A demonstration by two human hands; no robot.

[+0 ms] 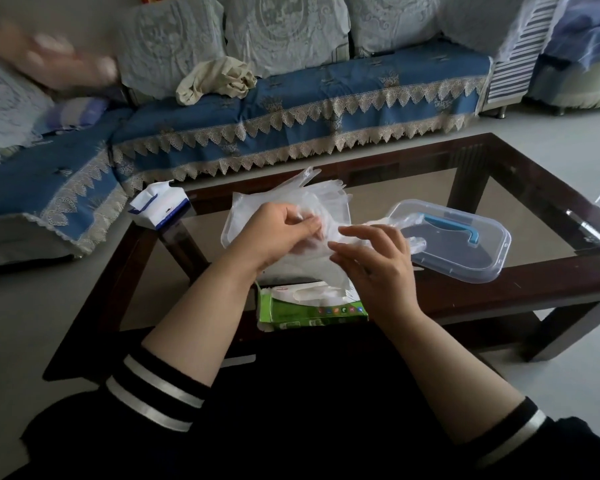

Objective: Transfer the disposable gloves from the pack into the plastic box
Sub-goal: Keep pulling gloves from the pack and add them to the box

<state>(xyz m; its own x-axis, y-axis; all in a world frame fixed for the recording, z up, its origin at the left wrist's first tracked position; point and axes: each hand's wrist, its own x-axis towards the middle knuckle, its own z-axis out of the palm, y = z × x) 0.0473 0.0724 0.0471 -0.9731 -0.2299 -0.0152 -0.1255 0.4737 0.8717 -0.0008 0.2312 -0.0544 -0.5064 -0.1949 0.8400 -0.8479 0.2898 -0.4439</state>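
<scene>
A bundle of clear disposable gloves (pixel 312 199) is held over a glass-topped coffee table (pixel 520 271), directly above the open plastic box (pixel 232 216), whose clear wall is seen just left of and behind the left hand (pixel 277 233). The bundle is pinched by the left hand between curled fingers and thumb, while the right hand (pixel 378 261) is set against the near right edge of the film, its fingers mostly extended; whether a fold is actually nipped between its thumb and forefinger cannot be told through the translucent plastic. The gloves' finger ends are fanned up and away from the person, so the bundle's long axis is judged to run from near to far, roughly across the box's length. The green pack (pixel 309 306) is seen lying flat at the table's near edge, just below the hands, with more gloves showing at its torn top. The box's lid (pixel 464 244), with a blue handle, is laid to the right, beside the right hand. The box is judged to lie straight beneath the bundle and slightly left, so a short downward press, led by the left hand as the nearer one, would be called for, with the splayed ends to be tucked in first
</scene>
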